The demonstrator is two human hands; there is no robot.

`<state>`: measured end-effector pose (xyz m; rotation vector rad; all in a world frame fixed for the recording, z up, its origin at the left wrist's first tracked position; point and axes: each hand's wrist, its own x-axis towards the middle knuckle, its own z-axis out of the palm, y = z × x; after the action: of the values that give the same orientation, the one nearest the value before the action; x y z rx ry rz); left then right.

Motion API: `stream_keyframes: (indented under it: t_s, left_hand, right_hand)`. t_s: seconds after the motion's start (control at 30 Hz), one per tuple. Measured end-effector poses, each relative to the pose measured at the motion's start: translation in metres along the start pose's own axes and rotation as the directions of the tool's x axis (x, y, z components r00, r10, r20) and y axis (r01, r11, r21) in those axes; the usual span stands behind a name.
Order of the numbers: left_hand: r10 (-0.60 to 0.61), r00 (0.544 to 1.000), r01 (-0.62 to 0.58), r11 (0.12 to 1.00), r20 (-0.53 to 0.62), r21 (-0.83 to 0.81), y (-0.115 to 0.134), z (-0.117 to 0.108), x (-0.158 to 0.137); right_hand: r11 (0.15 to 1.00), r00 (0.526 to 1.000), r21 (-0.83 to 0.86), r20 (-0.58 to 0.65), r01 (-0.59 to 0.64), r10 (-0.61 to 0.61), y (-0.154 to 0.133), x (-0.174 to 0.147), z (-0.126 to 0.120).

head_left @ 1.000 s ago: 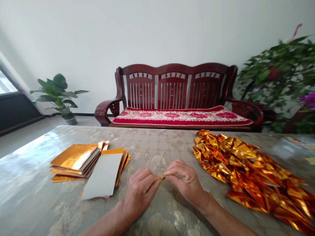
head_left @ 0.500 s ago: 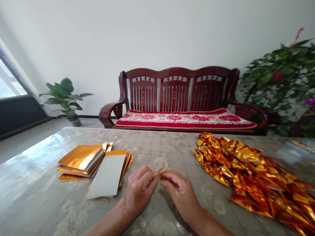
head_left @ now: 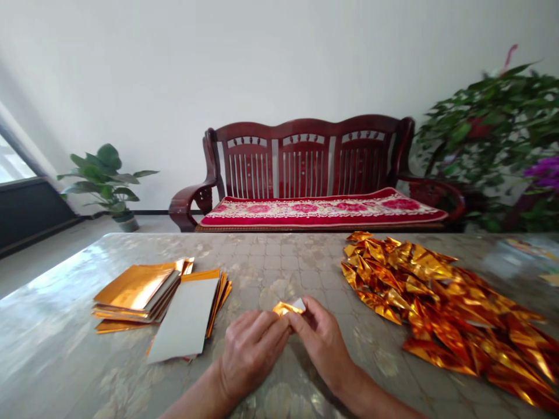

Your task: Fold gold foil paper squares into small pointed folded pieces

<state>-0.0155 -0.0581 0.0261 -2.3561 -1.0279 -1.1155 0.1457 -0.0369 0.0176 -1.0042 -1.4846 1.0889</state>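
Between my hands, over the middle of the table, is a small piece of gold foil paper (head_left: 286, 308) with a pale underside showing at its right end. My left hand (head_left: 254, 347) pinches its near left side, and my right hand (head_left: 325, 343) grips the right end with thumb and fingers. The fingertips of both hands nearly meet, hiding the paper's lower part. To the left lie a stack of gold foil sheets (head_left: 135, 285) and a second stack topped by a grey-white sheet (head_left: 183, 317). A heap of folded gold foil pieces (head_left: 430, 297) spreads out on the right.
The table (head_left: 262, 256) has a patterned, glossy cover. A clear plastic bag (head_left: 515, 262) lies at its far right. Beyond the table stand a dark red wooden bench (head_left: 301, 166) with a floral cover, a potted plant (head_left: 107, 180) and leafy greenery (head_left: 493, 134).
The foil piece has turned, so more of its gold face and a pale edge now show. My right fingers have shifted up behind it. The view has swung slightly right.
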Motion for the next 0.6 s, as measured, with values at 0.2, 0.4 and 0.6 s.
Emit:
stream_keyframes:
  t_s: [0.2,0.4,0.6]
  left_hand:
    - [-0.24,0.97,0.231,0.956,-0.03,-0.184,-0.008,0.006,-0.001]
    - [-0.656,0.695,0.687,0.487,0.293,-0.54,-0.012,0.024,-0.002]
    - [-0.708,0.553,0.751,0.195,0.439,-0.631,-0.006,0.034,-0.007]
  right_hand:
    - [0.96,0.992,-0.254,0.079,0.12,-0.103,0.003,0.007,-0.011]
    - [0.974,0.993,-0.223,0.114,0.049,-0.024,0.003,0.011,-0.012]
    - [0.982,0.99,-0.189,0.141,0.013,0.014,0.006,0.011,-0.013]
